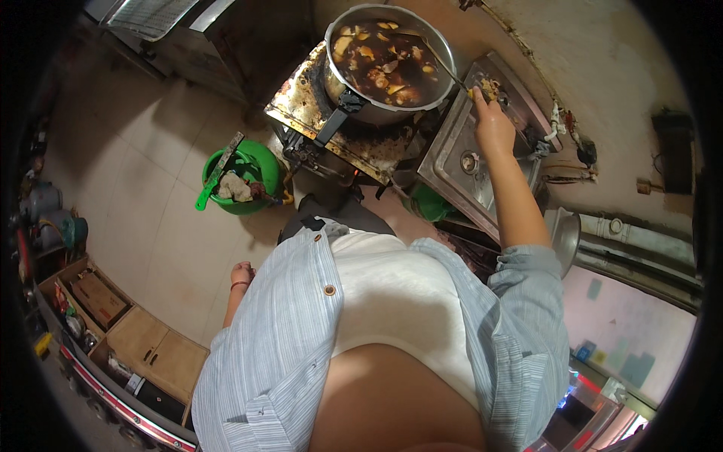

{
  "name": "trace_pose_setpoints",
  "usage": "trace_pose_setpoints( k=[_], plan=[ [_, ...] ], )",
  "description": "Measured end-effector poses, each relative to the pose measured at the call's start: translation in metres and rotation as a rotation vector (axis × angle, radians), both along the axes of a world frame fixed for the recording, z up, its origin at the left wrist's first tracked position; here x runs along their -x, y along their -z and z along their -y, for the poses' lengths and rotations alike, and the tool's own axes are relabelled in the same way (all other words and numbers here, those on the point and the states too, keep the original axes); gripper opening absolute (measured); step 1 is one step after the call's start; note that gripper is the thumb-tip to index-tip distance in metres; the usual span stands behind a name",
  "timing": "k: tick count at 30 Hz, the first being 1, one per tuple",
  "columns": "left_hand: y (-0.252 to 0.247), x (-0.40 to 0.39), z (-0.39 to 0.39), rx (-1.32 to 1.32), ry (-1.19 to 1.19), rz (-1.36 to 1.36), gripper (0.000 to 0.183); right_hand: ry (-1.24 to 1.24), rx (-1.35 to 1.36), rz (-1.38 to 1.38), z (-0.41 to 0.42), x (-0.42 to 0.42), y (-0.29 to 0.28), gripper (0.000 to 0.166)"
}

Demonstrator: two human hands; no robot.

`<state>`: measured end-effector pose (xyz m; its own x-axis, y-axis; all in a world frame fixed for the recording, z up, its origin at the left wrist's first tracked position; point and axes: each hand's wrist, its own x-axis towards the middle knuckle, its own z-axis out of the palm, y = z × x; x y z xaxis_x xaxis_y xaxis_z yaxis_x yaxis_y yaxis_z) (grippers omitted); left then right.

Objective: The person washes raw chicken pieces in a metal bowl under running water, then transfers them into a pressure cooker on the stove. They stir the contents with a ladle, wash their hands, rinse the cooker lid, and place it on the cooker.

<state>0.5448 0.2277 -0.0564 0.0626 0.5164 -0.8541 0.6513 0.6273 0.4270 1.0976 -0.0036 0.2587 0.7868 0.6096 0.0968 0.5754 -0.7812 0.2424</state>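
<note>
My right hand grips the handle of a long metal ladle, whose far end reaches into the dark broth. A large metal pot with a black side handle stands on a grimy stove. Pieces of meat and yellowish slices float in the broth. Low at my side hangs my left hand, with a red band at the wrist. Its fingers look curled, nothing can be seen in it, and it is far from the pot.
A stainless steel sink with food scraps adjoins the stove at the right. On the tiled floor stands a green bucket holding a rag and a green-handled scraper. Wooden cabinets are at the lower left. Pipes run along the right wall.
</note>
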Motion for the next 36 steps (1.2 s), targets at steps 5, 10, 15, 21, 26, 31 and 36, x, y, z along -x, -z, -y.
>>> trace_pose_setpoints(
  k=[5, 10, 15, 21, 26, 31, 36],
  plan=[
    [-0.009, 0.001, 0.002, 0.025, -0.031, 0.014, 0.013, 0.006, -0.113, -0.037, 0.012, 0.001, 0.018, 0.054],
    [-0.014, 0.017, 0.023, 0.003, -0.168, 0.054, 0.013, -0.025, -0.226, -0.054, 0.022, 0.023, 0.021, 0.056],
    [-0.016, 0.055, 0.083, -0.042, -0.389, 0.136, 0.014, -0.064, -0.436, -0.081, 0.036, 0.029, 0.048, 0.054],
    [-0.004, 0.183, 0.236, -0.251, 0.131, -0.447, 0.023, 0.272, -1.269, -1.56, 0.029, 0.039, 0.068, 0.035],
    [0.09, 0.332, 0.372, -0.151, 0.468, -0.49, 0.028, 0.181, -1.802, -2.308, 0.01, 0.096, 0.058, 0.031],
    [0.119, 0.352, 0.428, -0.124, 0.185, -0.468, 0.027, 0.032, -1.462, -2.108, -0.056, 0.209, 0.027, 0.015],
    [0.133, 0.398, 0.452, -0.296, 0.345, -0.651, 0.019, -0.178, -0.987, -2.264, -0.138, 0.369, 0.043, 0.008]
  ],
)
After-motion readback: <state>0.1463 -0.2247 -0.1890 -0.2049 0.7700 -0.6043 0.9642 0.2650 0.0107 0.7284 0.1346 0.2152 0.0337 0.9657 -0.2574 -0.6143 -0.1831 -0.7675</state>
